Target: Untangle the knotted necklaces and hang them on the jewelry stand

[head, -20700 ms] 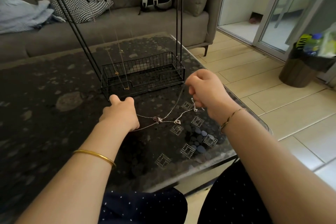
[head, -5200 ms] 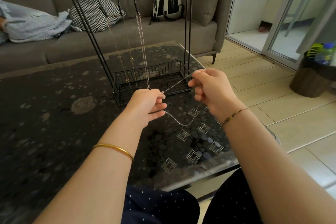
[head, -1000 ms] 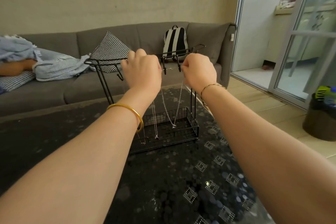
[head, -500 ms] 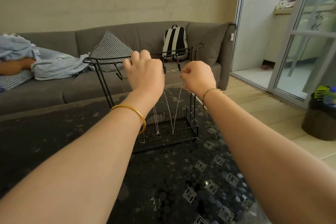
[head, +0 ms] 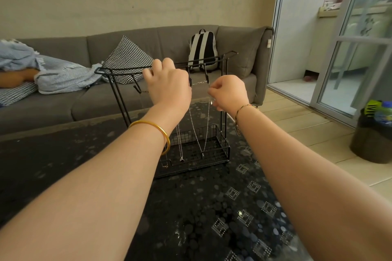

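The black wire jewelry stand [head: 222,99] stands on the dark table, its top bar at the height of my hands. A silver necklace [head: 206,129] lies across two hooks and hangs in a V down into the stand's basket [head: 220,146]. My left hand [head: 167,87] is curled at the left hook, back toward me, where the chain's end vanishes behind it. My right hand [head: 229,93] pinches the chain just below the right hook. Two other necklaces [head: 180,144] hang from hooks behind my left wrist.
The dark patterned glass table [head: 212,207] ends close on the right, with tiled floor beyond. A grey sofa [head: 89,101] behind holds a checked cushion [head: 127,59], a striped backpack [head: 203,48] and a blue blanket. A dark bin [head: 373,142] stands at the right.
Since a second ago my right hand has come down from the bar to just under the right hook. The chain now rests across both hooks. My left hand has barely moved.
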`<action>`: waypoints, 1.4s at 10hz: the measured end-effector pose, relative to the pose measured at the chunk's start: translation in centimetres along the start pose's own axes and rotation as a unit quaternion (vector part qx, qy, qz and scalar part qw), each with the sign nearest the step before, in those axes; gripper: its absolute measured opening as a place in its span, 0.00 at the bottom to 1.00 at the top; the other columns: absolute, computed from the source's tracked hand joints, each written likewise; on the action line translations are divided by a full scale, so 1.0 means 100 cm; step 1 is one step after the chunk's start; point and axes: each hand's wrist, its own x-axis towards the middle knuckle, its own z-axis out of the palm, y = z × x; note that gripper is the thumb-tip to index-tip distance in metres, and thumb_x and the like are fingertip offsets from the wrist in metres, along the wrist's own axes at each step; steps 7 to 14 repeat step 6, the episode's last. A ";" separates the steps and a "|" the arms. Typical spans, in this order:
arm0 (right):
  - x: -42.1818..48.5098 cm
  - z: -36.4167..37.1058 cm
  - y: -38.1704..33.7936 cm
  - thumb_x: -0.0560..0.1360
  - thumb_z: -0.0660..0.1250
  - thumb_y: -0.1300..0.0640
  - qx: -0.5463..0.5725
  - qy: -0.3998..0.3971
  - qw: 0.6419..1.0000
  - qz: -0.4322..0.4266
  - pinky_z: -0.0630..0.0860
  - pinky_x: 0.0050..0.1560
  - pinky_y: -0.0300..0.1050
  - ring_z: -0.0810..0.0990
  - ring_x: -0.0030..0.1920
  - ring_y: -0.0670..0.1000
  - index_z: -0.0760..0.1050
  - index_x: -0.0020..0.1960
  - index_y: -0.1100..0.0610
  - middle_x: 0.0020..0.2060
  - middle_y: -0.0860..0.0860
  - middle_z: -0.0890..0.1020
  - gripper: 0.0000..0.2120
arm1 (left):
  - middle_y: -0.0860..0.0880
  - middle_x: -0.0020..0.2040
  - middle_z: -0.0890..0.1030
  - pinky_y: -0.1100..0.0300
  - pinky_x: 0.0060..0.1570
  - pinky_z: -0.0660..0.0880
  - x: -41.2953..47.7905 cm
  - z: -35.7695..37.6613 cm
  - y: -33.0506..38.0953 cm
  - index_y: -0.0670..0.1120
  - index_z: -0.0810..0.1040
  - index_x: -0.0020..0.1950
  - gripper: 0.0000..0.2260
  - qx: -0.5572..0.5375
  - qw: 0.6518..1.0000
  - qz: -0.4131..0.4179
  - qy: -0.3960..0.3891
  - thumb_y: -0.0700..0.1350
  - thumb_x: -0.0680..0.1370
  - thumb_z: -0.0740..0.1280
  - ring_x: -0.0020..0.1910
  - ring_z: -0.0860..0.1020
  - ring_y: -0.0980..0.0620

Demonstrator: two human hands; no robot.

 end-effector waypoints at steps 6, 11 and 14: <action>-0.005 0.001 0.002 0.75 0.67 0.58 0.014 -0.002 1.000 0.014 0.80 0.48 0.55 0.82 0.44 0.58 0.81 0.46 0.60 0.41 0.58 0.83 0.06 | 0.46 0.56 0.72 0.49 0.57 0.62 0.000 0.003 -0.002 0.49 0.83 0.52 0.10 -0.008 1.000 0.008 0.000 0.52 0.76 0.68 0.60 0.66 0.42; -0.005 0.001 0.002 0.75 0.67 0.58 0.014 -0.002 1.000 0.014 0.80 0.48 0.55 0.82 0.44 0.58 0.81 0.46 0.60 0.41 0.58 0.83 0.06 | 0.46 0.56 0.72 0.49 0.57 0.62 0.000 0.003 -0.002 0.49 0.83 0.52 0.10 -0.008 1.000 0.008 0.000 0.52 0.76 0.68 0.60 0.66 0.42; -0.005 0.001 0.002 0.75 0.67 0.58 0.014 -0.002 1.000 0.014 0.80 0.48 0.55 0.82 0.44 0.58 0.81 0.46 0.60 0.41 0.58 0.83 0.06 | 0.46 0.56 0.72 0.49 0.57 0.62 0.000 0.003 -0.002 0.49 0.83 0.52 0.10 -0.008 1.000 0.008 0.000 0.52 0.76 0.68 0.60 0.66 0.42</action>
